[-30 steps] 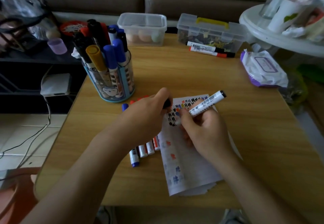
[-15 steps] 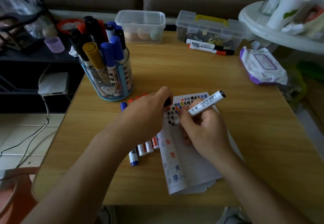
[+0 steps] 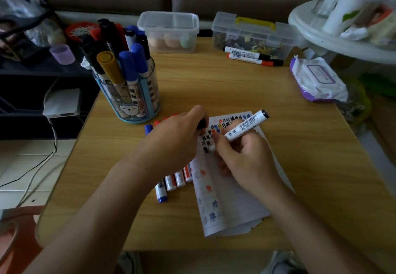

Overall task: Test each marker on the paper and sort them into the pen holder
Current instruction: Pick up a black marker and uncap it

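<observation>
My right hand (image 3: 242, 162) grips a white marker (image 3: 246, 127) with a black end, its tip down on the paper (image 3: 233, 205) among small coloured scribbles. My left hand (image 3: 173, 143) pinches a black cap (image 3: 201, 124) just left of that tip, over the paper's upper left corner. Several markers (image 3: 171, 182) with blue and red ends lie side by side under my left hand. The blue pen holder (image 3: 137, 102) stands at the table's left, packed with black, blue, yellow and red markers.
Two markers (image 3: 252, 57) lie at the far edge in front of a clear box with a yellow handle (image 3: 252, 33). A lidded clear tub (image 3: 169, 31) sits beside it. A wipes pack (image 3: 317, 79) lies far right. A white round stand (image 3: 334, 38) overhangs the right corner.
The marker tip has made small strokes on the paper; both hands stay in nearly the same place.
</observation>
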